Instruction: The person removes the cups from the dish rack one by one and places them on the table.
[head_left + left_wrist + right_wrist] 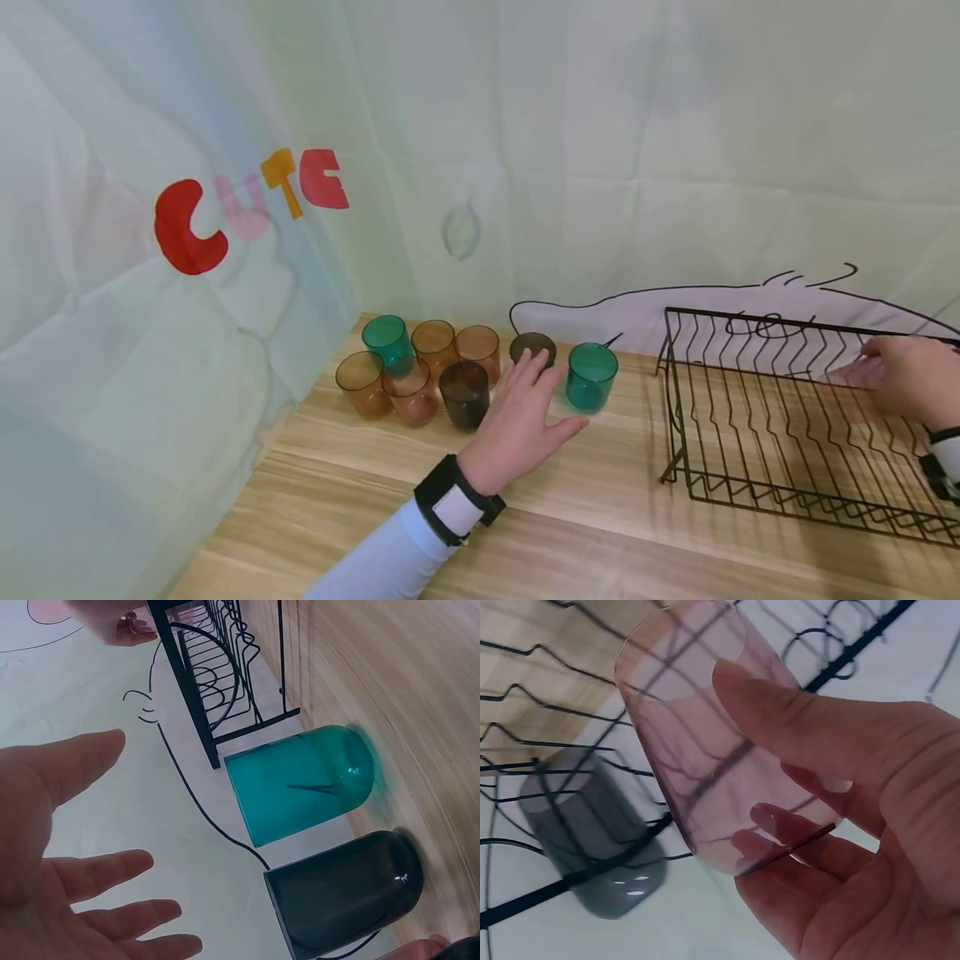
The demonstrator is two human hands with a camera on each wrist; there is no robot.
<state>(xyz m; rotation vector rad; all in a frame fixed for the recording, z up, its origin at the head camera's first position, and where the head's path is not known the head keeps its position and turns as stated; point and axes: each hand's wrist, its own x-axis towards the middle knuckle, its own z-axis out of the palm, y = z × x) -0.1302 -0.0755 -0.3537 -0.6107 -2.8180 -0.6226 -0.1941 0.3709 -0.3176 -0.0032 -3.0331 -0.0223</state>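
Note:
My right hand (911,383) grips a clear pink cup (690,742) over the wire rack, with the thumb on one side and curled fingers on the other. My left hand (517,425) reaches over the table with fingers spread, holding nothing. Just past its fingertips stands a dark grey cup (536,343), partly hidden by them. A teal cup (591,383) is to the right of that hand, and both cups also appear in the left wrist view. Another dark grey cup (463,400) stands left of the hand.
The black wire rack (678,417) stands on the wooden table (585,542) at right. At left are two amber cups (363,387), two pink cups (410,396) and a teal cup (386,336). Cloth (570,167) with printed drawings hangs behind. The right wrist view shows a grey cup (592,832) behind wires.

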